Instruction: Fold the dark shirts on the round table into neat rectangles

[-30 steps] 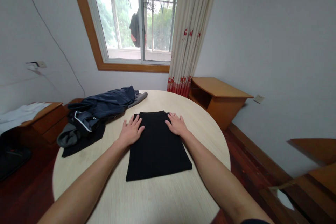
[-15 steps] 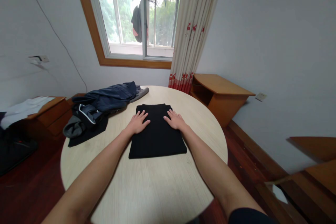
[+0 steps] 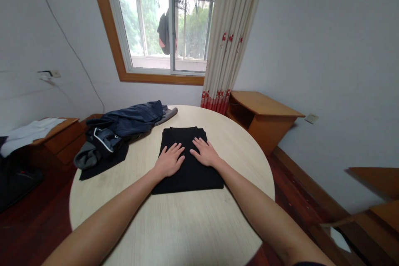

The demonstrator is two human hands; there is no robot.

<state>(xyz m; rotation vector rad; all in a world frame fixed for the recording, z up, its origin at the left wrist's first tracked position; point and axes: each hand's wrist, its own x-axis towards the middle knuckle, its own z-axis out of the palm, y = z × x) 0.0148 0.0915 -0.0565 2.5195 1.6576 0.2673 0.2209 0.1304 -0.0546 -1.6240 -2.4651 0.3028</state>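
A black folded garment (image 3: 190, 178) lies flat on the pale round table (image 3: 174, 228), its narrower end away from me. Flat on its left side rests my left hand (image 3: 170, 160), fingers spread. My right hand (image 3: 205, 152) lies on the right half of the cloth, also with fingers apart. Neither hand grips anything. What kind of garment it is cannot be made out in its folded state.
At the table's left edge lies a heap of dark blue, grey and black clothes (image 3: 124, 120). A wooden cabinet (image 3: 264, 108) stands behind the table on the right, beside a curtain (image 3: 230, 41). A drawer unit (image 3: 68, 141) with white cloth is at left.
Both hands have slid toward me over the black garment, and the left hand has also moved inward. The garment keeps its place and shape; the view has tilted slightly.
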